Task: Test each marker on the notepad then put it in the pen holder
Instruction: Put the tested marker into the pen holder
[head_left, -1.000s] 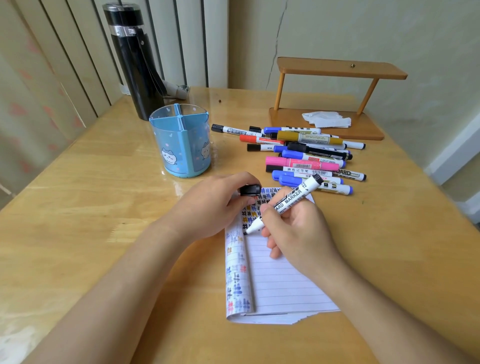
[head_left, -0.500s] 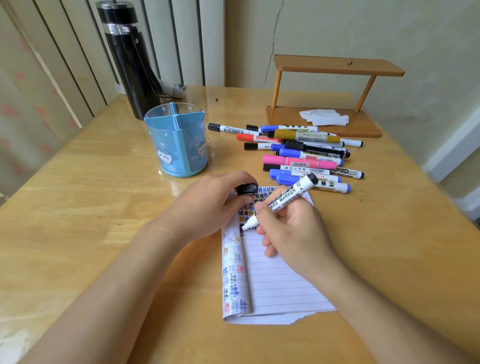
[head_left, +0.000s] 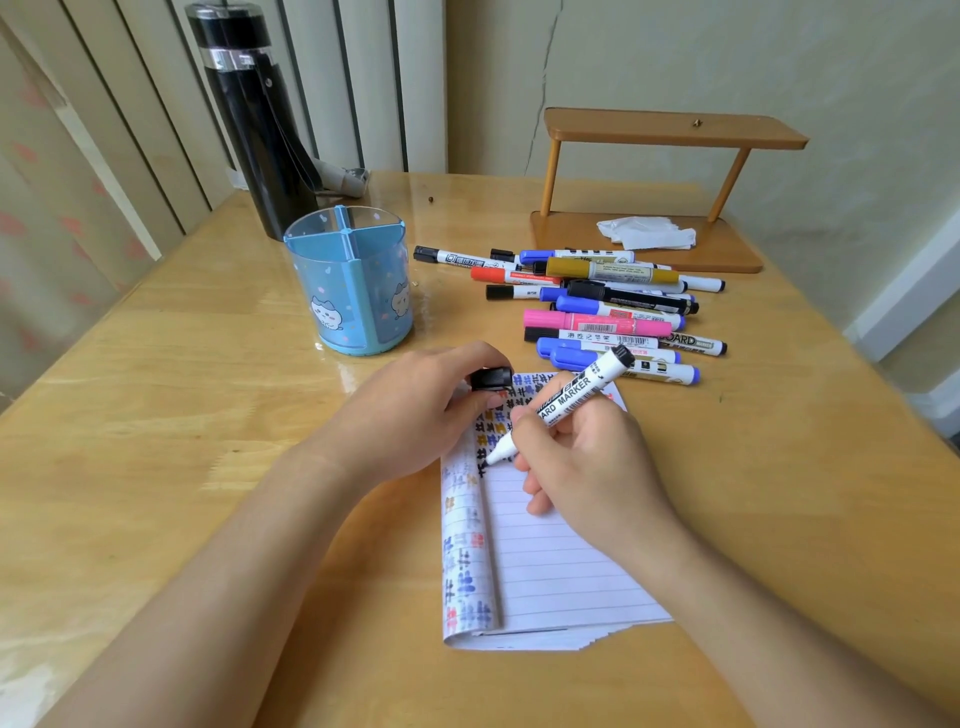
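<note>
My right hand (head_left: 587, 457) grips an uncapped white board marker (head_left: 563, 402) like a pen, its tip down on the lined notepad (head_left: 550, 566) near the folded left strip covered in coloured test marks. My left hand (head_left: 415, 410) pinches the marker's black cap (head_left: 491, 378) and rests on the notepad's upper left corner. The blue pen holder (head_left: 353, 280), divided into compartments and showing no markers inside, stands behind my left hand. A pile of several capped markers (head_left: 597, 306) lies to the right of the holder.
A tall black flask (head_left: 254, 124) stands behind the holder at the table's back left. A small wooden shelf (head_left: 670, 135) with a crumpled tissue (head_left: 647, 231) on its base sits at the back right. The wooden table (head_left: 156, 441) shows bare wood at the left and front.
The marker tip has slid a little down and left along the marked strip of the notepad. My left hand keeps the cap in the same spot.
</note>
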